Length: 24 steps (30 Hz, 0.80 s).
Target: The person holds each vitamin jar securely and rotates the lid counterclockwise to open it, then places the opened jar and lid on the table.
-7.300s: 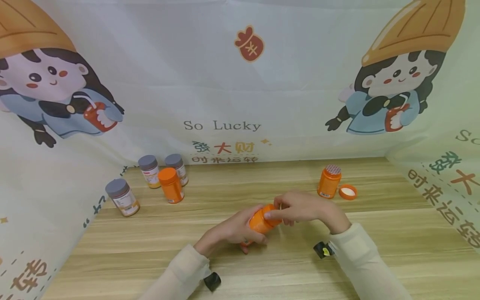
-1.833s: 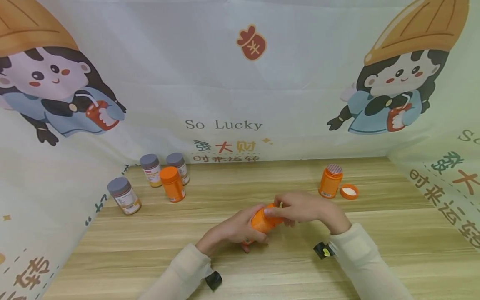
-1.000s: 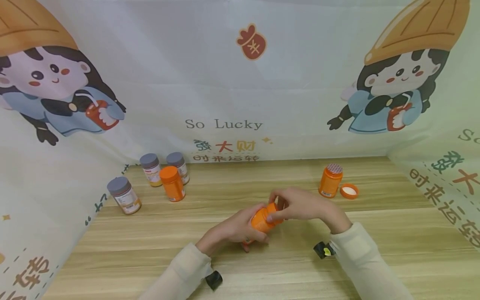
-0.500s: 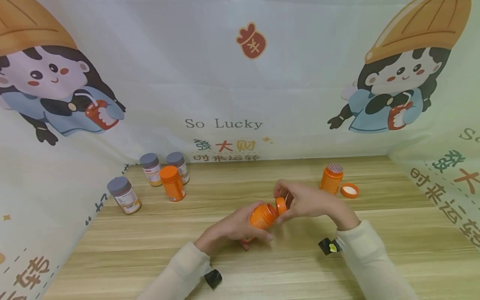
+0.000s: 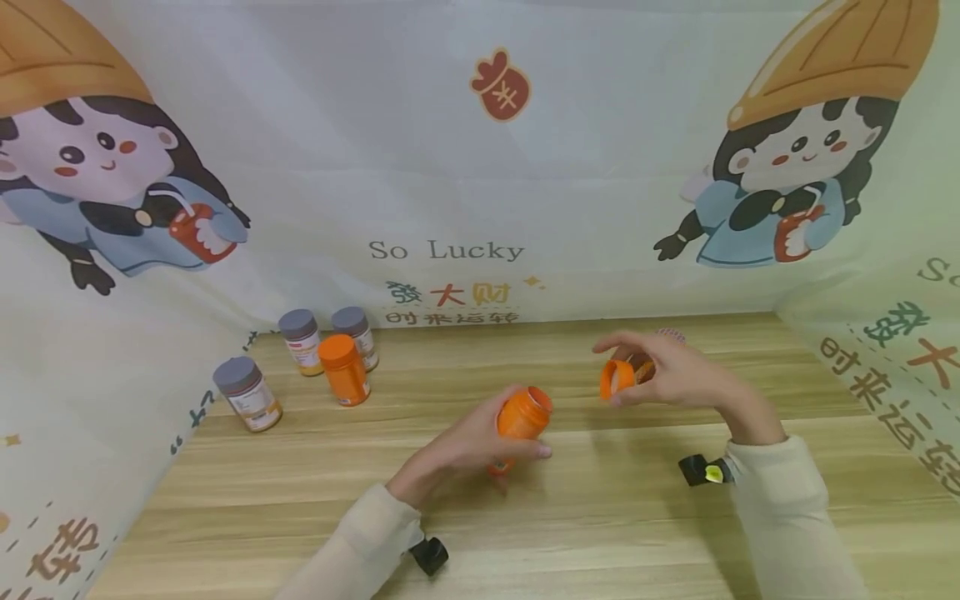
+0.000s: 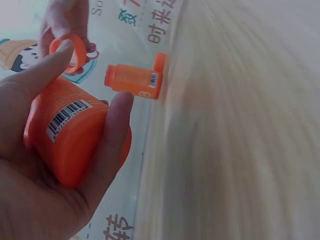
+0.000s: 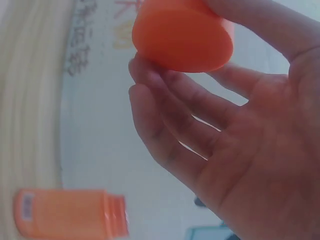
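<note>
My left hand [image 5: 480,435] grips an orange bottle [image 5: 522,414] by its body, its uncovered mouth tilted up and to the right. A barcode shows low on this bottle [image 6: 72,120] in the left wrist view. Off to the right, above the table, my right hand [image 5: 678,372] pinches an orange screw cap [image 5: 617,380] between thumb and fingers. The hollow side of the cap faces left, toward the bottle. In the right wrist view the cap [image 7: 182,40] shows its flat top, with several fingers [image 7: 175,145] curved below it.
Behind my right hand stands another uncapped orange bottle [image 6: 131,79], mostly hidden in the head view, with its cap [image 6: 160,63] beside it. At the back left are a capped orange bottle [image 5: 344,371] and three grey-lidded jars [image 5: 247,394]. A printed cloth [image 5: 450,183] walls the wooden table [image 5: 420,517].
The right hand has taken the cap off the held bottle and carried it right and away from me. The left hand has tipped the bottle more upright.
</note>
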Each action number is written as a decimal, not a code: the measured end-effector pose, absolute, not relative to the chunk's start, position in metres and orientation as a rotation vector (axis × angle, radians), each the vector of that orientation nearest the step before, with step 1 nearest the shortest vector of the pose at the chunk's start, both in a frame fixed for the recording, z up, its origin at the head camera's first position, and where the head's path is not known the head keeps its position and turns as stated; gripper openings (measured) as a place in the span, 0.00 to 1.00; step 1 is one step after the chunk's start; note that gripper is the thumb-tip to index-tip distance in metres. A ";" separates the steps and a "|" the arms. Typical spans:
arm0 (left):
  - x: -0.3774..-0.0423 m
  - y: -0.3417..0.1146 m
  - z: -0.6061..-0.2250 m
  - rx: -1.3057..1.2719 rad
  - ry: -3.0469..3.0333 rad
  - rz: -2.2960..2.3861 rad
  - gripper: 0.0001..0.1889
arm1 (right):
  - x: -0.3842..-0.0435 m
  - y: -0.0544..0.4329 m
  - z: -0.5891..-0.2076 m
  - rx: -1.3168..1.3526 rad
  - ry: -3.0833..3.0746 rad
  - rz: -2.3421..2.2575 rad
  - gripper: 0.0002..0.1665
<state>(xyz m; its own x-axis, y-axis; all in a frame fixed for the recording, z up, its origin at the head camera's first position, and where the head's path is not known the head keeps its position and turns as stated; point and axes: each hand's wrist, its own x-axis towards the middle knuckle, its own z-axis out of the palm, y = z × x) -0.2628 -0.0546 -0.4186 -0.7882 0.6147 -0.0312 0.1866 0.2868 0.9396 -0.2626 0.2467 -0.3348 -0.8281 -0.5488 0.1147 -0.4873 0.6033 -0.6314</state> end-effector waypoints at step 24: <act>-0.284 0.078 -0.413 0.834 1.904 1.668 0.34 | -0.258 0.347 -0.330 -0.386 3.049 -0.732 0.24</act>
